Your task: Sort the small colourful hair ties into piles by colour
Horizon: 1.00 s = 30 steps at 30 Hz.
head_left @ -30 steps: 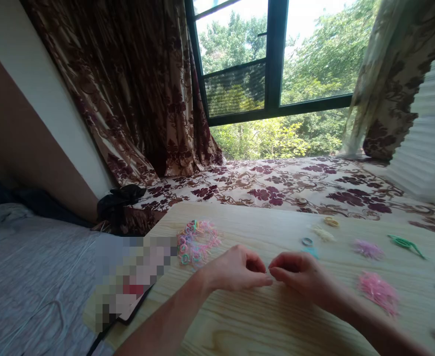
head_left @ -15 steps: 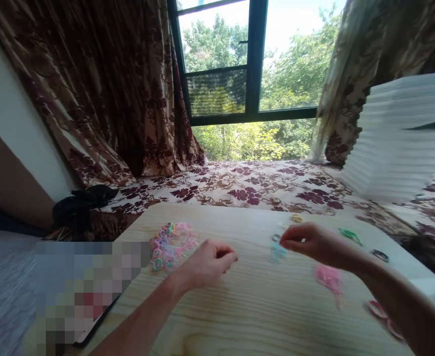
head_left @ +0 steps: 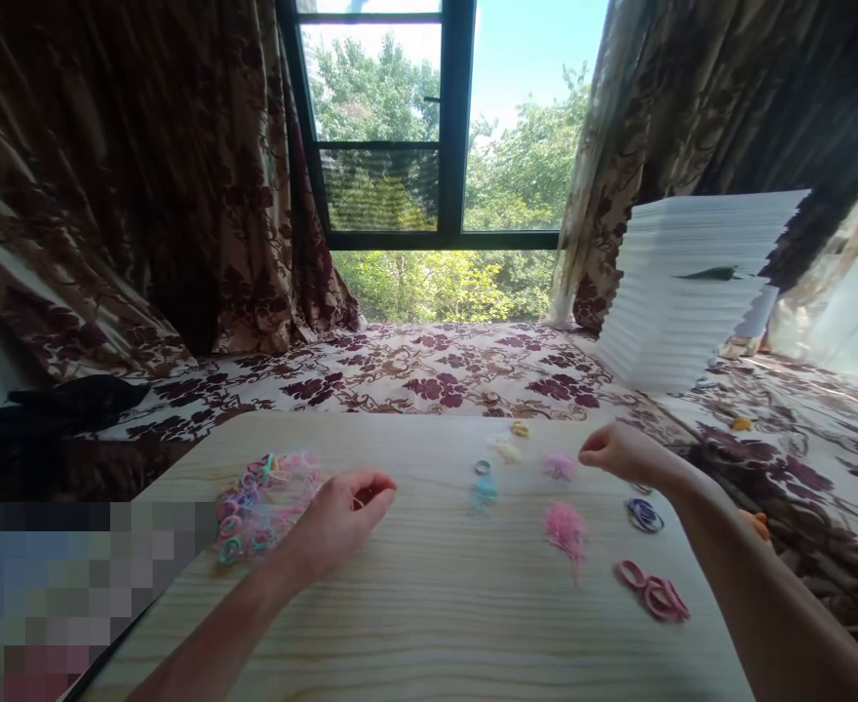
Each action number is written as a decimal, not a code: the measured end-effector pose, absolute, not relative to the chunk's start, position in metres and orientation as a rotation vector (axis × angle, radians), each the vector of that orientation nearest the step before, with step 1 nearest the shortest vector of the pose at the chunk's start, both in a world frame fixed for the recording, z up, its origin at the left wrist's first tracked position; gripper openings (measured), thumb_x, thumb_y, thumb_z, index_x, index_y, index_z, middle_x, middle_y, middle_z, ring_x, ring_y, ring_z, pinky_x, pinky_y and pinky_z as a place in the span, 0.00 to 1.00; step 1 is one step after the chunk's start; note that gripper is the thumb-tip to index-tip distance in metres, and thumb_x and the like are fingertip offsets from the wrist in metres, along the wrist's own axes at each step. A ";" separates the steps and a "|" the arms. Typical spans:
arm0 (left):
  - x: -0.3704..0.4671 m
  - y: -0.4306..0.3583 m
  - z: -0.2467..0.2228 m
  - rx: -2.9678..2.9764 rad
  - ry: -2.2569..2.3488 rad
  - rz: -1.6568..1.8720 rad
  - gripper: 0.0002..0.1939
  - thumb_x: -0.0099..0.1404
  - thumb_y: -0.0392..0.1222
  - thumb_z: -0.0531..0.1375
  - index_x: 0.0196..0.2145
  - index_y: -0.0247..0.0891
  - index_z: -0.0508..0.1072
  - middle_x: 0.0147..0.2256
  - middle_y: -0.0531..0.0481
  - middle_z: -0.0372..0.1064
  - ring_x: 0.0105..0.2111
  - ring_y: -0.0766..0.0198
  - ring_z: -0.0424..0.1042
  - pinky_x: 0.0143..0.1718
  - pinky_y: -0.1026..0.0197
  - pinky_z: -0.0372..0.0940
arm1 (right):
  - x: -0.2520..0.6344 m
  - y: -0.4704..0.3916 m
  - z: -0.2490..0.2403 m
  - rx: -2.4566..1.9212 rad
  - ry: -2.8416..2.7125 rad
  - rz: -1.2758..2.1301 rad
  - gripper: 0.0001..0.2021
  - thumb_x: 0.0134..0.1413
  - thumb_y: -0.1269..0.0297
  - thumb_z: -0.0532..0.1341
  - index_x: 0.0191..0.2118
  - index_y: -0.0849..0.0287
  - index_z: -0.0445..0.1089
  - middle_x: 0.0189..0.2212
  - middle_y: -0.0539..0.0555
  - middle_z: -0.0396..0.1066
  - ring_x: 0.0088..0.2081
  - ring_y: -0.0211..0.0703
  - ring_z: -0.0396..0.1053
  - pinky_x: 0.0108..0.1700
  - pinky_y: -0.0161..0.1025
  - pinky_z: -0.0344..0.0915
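**Both hands bent over the counter, small coloured bands sorted in piles**

The left hand (head_left: 345, 517) is above the left half of the pale wooden counter (head_left: 429, 624), with its fingers curled and the thumb near to the fingertips. A thin pale line shows inside the curl, but it is too small to say whether this is a band, so I cannot tell if the hand grasps something. The right hand (head_left: 630, 453) is over the far right part, its fingertips drawn together, just beside the fluffy lilac pile of small bands (head_left: 561, 467). Whether it pinches a band, or touches the pile, I cannot tell.

At the left lies a mixed pile of multicoloured small rings (head_left: 231, 526); the left hand and forearm cover part of its near right side. To the right of the middle are a light blue pile of bands (head_left: 483, 492), a small grey ring (head_left: 483, 467), a cream pile of bands (head_left: 506, 449) and, farthest, a yellow bunch of rings (head_left: 521, 429). Nearer than the lilac pile is a bright pink pile of thin bands (head_left: 565, 527). Along the right edge lie dark purple rings (head_left: 644, 515) and, nearer, deep pink rings (head_left: 664, 599). The fine piles are blurred, so single bands cannot be counted. The near left corner is covered by coarse coloured squares.
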<state>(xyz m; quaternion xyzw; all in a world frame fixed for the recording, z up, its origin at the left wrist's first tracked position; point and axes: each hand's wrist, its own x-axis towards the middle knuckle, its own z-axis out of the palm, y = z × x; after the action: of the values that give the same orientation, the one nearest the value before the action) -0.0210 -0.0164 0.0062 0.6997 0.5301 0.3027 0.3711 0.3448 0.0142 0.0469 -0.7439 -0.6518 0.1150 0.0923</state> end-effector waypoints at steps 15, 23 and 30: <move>-0.022 -0.016 0.007 1.818 1.347 0.743 0.17 0.56 0.50 0.55 0.34 0.34 0.75 0.30 0.48 0.73 0.31 0.62 0.69 0.31 0.65 0.61 | 0.331 0.010 0.041 -2.295 -1.955 0.351 0.10 0.43 0.66 0.58 0.18 0.61 0.73 0.14 0.51 0.68 0.20 0.38 0.65 0.23 0.34 0.53; -0.023 -0.016 0.006 1.821 1.336 0.739 0.17 0.57 0.49 0.54 0.35 0.34 0.74 0.30 0.48 0.72 0.31 0.62 0.68 0.32 0.64 0.61 | 0.345 0.010 0.045 -2.302 -1.916 0.413 0.09 0.43 0.67 0.58 0.19 0.63 0.72 0.15 0.52 0.68 0.19 0.36 0.63 0.22 0.32 0.55; -0.023 -0.016 0.006 1.832 1.345 0.709 0.18 0.57 0.50 0.54 0.35 0.34 0.74 0.31 0.48 0.72 0.31 0.62 0.67 0.31 0.65 0.60 | 0.358 0.009 0.031 -2.311 -1.887 0.570 0.07 0.38 0.71 0.59 0.22 0.64 0.75 0.15 0.51 0.68 0.19 0.36 0.64 0.20 0.30 0.55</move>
<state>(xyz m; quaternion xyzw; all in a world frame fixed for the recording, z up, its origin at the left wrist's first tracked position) -0.0226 -0.0160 0.0055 0.7143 0.5248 0.2765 0.3714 0.3580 0.0088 0.0314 -0.7598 -0.6204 0.1875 0.0522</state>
